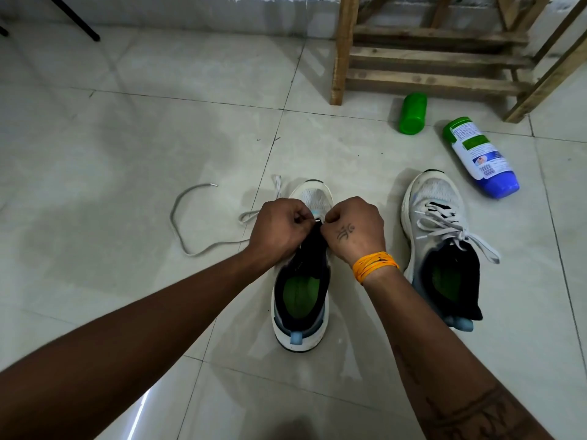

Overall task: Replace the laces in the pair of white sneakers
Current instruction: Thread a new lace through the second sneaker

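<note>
Both forearms reach to the left sneaker [300, 300] on the tiled floor [127, 154]. Left hand [279, 228] and right hand [355, 230] are curled tight, pinching its white lace [190, 223] at the lowest eyelets. Just right stands the laced right sneaker [441, 246].

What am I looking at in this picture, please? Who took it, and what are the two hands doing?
There is no machine here. A camera worn on a person's head looks down at a tiled floor. The left hand and the right hand work at the front of the left sneaker, each with a pinching grip on the lace, which trails away on the floor. The right sneaker is laced. A green bottle and a blue-and-white bottle lie near a wooden frame.
</note>
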